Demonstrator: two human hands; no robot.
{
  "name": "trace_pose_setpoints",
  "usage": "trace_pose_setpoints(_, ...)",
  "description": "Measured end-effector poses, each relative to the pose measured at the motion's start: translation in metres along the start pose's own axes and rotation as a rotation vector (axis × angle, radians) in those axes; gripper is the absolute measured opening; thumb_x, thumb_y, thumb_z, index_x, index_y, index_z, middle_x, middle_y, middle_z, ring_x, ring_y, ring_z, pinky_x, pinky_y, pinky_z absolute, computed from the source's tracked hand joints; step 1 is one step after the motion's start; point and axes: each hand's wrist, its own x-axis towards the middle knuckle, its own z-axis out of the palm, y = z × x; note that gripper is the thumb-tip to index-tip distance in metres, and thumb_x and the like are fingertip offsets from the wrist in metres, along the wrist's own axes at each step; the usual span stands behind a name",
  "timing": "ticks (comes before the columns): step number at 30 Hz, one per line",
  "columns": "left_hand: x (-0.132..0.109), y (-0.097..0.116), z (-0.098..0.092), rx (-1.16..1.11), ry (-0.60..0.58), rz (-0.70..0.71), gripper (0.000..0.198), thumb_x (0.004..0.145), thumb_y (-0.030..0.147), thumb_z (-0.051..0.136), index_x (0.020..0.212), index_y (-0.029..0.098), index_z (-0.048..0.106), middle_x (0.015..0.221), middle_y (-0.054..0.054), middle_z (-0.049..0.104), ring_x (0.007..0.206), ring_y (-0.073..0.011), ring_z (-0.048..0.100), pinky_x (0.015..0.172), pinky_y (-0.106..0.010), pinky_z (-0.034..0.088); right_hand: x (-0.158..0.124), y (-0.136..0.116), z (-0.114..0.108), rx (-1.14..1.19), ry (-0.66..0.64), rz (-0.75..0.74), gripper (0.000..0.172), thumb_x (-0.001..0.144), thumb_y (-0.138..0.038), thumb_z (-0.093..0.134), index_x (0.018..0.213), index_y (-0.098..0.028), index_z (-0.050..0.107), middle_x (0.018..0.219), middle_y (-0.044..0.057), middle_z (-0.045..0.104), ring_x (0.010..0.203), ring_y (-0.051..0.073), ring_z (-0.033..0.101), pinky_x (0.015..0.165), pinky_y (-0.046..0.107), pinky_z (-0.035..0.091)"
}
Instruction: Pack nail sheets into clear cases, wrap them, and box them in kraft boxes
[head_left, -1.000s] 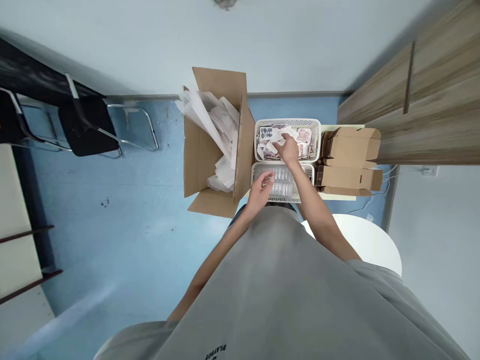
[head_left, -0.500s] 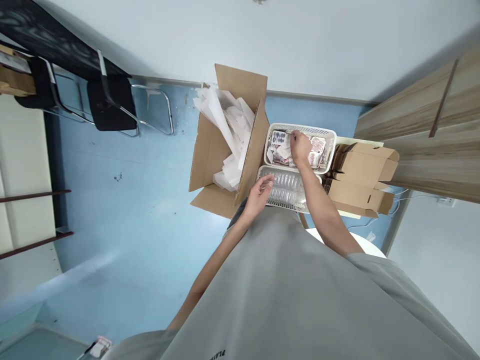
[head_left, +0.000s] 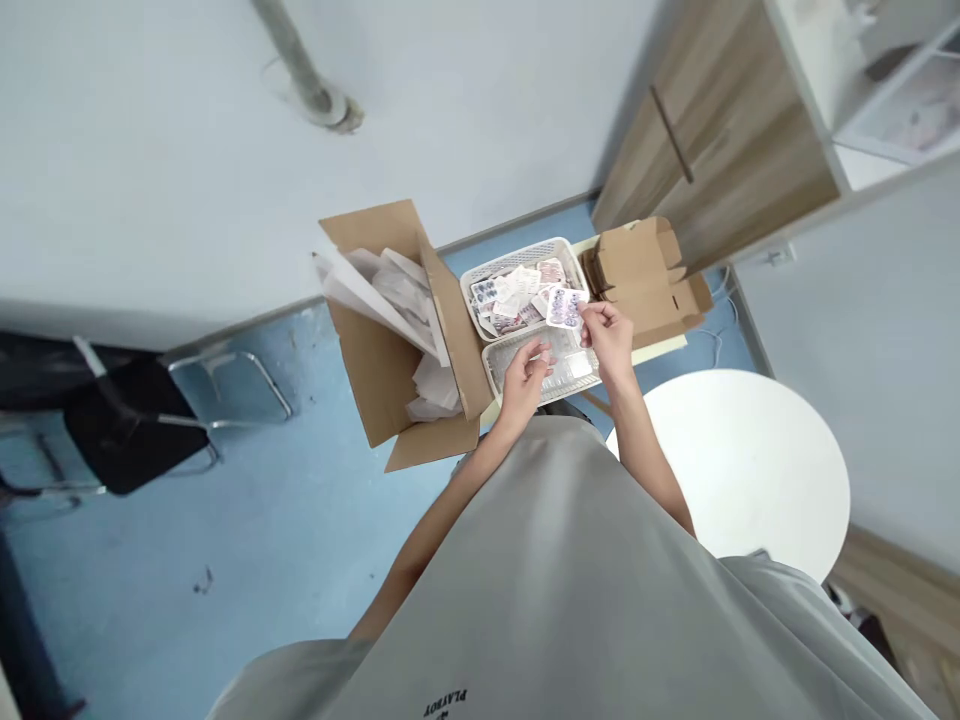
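Purple patterned card (head_left: 566, 307) pinched at edge by right hand (head_left: 611, 340), held between far basket (head_left: 525, 247) and near basket (head_left: 489, 362). Left hand (head_left: 525, 372) curled over near basket, touching clear plastic pieces (head_left: 574, 365); whether gripping one, cannot tell. Risk: thin edge pinch, card could slip and drop among loose cards (head_left: 517, 285). Risk: left fingers could knock clear pieces askew. Count: two white baskets, one card in hand, one open cardboard box (head_left: 375, 350) left, one stack of brown cartons (head_left: 637, 265) right, number unclear.
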Motion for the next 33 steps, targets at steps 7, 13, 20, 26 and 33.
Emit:
trace_pose_setpoints(7,-0.063,0.008,0.012,-0.064,-0.325,-0.044,0.05,0.09,0.069,0.083,0.099,0.02,0.078,0.102,-0.007,0.08,0.082,-0.0149,0.072,0.076,-0.027,0.058,-0.146,-0.005,-0.034,0.151,0.271,0.003,0.049,0.083,-0.07,0.086,0.08,-0.024,0.068,0.059,-0.005,0.061,0.048,0.01,0.052,0.05,0.024,0.049)
trace_pose_setpoints(13,-0.114,-0.012,0.008,-0.014,-0.471,-0.127,0.048,0.088,0.066,0.086,0.091,0.019,0.074,0.085,-0.003,0.074,0.08,-0.0143,0.07,0.074,-0.026,0.056,-0.233,0.015,-0.047,0.239,0.41,0.034,0.054,0.079,-0.074,0.089,0.084,-0.024,0.069,0.064,-0.004,0.066,0.051,0.01,0.056,0.053,0.025,0.052)
trace_pose_setpoints(20,-0.146,-0.02,0.005,0.04,-0.545,-0.077,0.046,0.092,0.066,0.082,0.094,0.021,0.071,0.084,-0.002,0.073,0.077,-0.0147,0.069,0.075,-0.028,0.057,-0.279,0.028,-0.049,0.239,0.382,0.007,0.056,0.076,-0.077,0.089,0.085,-0.025,0.069,0.064,-0.004,0.064,0.053,0.013,0.057,0.053,0.028,0.051)
trace_pose_setpoints(26,-0.15,-0.016,0.008,0.078,-0.515,-0.064,0.046,0.094,0.065,0.078,0.107,0.021,0.076,0.096,-0.004,0.078,0.081,-0.015,0.07,0.075,-0.028,0.055,-0.286,0.025,-0.068,0.153,0.313,-0.034,0.046,0.079,-0.067,0.089,0.079,-0.024,0.073,0.065,-0.004,0.063,0.059,0.013,0.054,0.057,0.028,0.05)
trace_pose_setpoints(33,-0.164,-0.021,0.02,0.064,-0.534,-0.094,0.046,0.089,0.061,0.086,0.106,0.02,0.074,0.091,-0.004,0.079,0.075,-0.0141,0.073,0.074,-0.029,0.056,-0.288,0.026,-0.091,0.187,0.373,-0.082,0.046,0.083,-0.068,0.087,0.091,-0.024,0.078,0.084,0.0,0.074,0.065,0.013,0.06,0.064,0.03,0.056)
